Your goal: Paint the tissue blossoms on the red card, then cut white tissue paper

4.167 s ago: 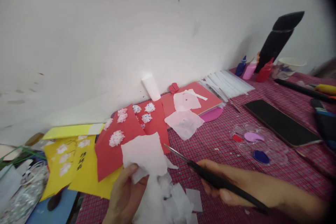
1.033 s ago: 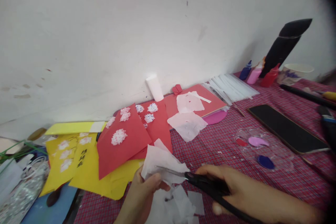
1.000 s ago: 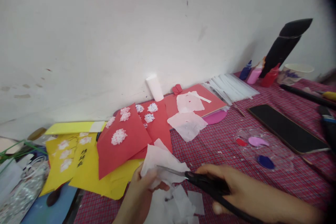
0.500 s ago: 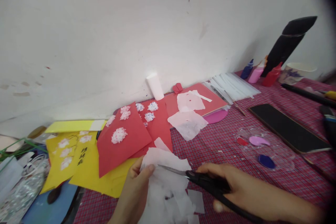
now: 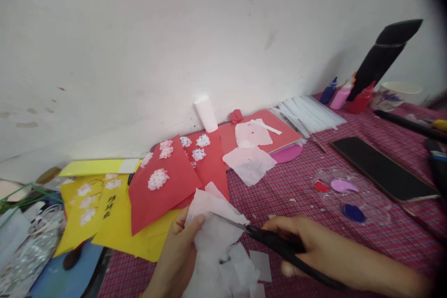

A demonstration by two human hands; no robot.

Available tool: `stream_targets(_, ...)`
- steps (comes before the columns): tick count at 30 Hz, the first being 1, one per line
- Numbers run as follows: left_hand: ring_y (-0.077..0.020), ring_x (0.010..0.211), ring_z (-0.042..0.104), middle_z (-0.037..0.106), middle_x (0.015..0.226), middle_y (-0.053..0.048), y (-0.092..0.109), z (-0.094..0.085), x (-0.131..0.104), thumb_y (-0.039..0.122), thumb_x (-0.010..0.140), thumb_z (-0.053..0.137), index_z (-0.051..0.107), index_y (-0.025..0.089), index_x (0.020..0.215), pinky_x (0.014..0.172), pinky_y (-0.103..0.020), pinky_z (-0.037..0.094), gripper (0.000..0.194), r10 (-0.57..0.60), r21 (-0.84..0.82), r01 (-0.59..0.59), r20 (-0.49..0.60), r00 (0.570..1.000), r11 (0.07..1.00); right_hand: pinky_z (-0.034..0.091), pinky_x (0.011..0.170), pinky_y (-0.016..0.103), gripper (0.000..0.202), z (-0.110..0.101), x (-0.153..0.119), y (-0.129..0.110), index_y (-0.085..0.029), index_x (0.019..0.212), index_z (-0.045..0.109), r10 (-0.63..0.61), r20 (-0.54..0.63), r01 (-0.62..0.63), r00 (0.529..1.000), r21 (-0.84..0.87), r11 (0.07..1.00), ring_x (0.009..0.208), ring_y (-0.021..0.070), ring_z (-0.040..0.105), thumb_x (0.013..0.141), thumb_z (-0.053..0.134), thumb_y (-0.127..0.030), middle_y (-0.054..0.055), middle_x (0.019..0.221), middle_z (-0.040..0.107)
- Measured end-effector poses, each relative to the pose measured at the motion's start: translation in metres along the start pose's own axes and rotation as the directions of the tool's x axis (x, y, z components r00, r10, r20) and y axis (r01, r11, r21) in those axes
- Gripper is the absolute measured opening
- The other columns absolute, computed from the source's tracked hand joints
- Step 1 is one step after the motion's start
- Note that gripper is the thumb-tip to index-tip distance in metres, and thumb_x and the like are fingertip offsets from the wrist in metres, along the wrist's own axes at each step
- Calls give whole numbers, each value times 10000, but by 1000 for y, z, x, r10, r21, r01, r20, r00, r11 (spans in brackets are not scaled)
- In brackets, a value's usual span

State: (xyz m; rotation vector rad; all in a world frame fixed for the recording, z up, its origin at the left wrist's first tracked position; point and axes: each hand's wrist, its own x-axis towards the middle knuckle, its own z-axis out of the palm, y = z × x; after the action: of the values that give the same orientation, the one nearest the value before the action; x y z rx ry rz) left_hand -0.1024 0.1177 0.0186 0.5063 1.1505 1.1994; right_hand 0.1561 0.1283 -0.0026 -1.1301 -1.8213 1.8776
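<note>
Thin white paper (image 5: 214, 207) is pinched between the thumb and fingers of my left hand (image 5: 181, 242), near the bottom centre. My right hand (image 5: 300, 242) grips black-handled scissors (image 5: 275, 242), their blades pointing left across the paper, the tip near my left thumb. Under the held paper lie more white sheets and small cut squares (image 5: 240, 265). Beyond my hands, two pale pink paper pieces (image 5: 248, 164) rest partly on a red booklet (image 5: 275, 132).
Red cards (image 5: 157, 195) and yellow cards (image 5: 84, 205) with paper flowers lie left. On the right are a palette with paint (image 5: 354, 213), a phone (image 5: 384, 167), paint bottles (image 5: 362, 98) and a cup (image 5: 394, 95). A white wall (image 5: 174, 32) stands behind.
The held paper's upper edge has tilted, its left corner higher and its right side lower. The scissor blades look closer together, and their tip has risen slightly.
</note>
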Motion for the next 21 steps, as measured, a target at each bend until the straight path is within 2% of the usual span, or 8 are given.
stream_targets(5, -229, 828, 692, 743, 814, -61, -2, 0, -1, 227, 644, 806, 734, 186, 889, 763, -309, 532, 258, -15, -2, 15, -2, 1000, 1000, 436, 680, 243, 475, -2, -5, -5, -215, 1115, 618, 9, 22, -8, 1000, -63, 998, 809, 163, 579, 649, 671, -138, -1, 922, 653)
stream_targets(9, -229, 858, 686, 745, 830, -59, -8, -3, 1, 239, 661, 801, 738, 191, 884, 798, -317, 522, 237, -10, 34, 9, 38, 999, 999, 446, 716, 262, 493, -3, -7, -11, -207, 1123, 613, 22, 16, -21, 1000, -86, 996, 849, 182, 581, 640, 690, -144, 12, 964, 650)
stream_targets(15, -237, 943, 663, 742, 954, -70, -17, -1, 3, 263, 728, 757, 734, 207, 987, 867, -340, 491, 266, 31, 86, -40, 111, 993, 995, 459, 782, 279, 501, 1, -4, -14, -192, 1153, 600, -24, 37, 23, 999, 22, 999, 908, 193, 592, 660, 684, -154, 26, 1015, 653)
stream_targets(18, -239, 961, 655, 730, 1023, -73, -16, 2, 0, 257, 729, 755, 733, 215, 1003, 887, -345, 476, 279, 41, 94, -54, 130, 991, 994, 457, 749, 264, 497, 4, -2, -13, -194, 1147, 598, -27, 43, 24, 999, 56, 998, 867, 177, 584, 661, 698, -158, 13, 971, 647)
stream_targets(21, -234, 954, 651, 733, 1004, -59, -15, 3, -4, 265, 718, 762, 738, 229, 982, 880, -336, 474, 267, 29, 104, -42, 127, 991, 994, 449, 734, 254, 470, 5, -1, -12, -199, 1126, 605, -25, 44, 22, 999, 62, 998, 855, 171, 575, 670, 718, -173, 5, 951, 640)
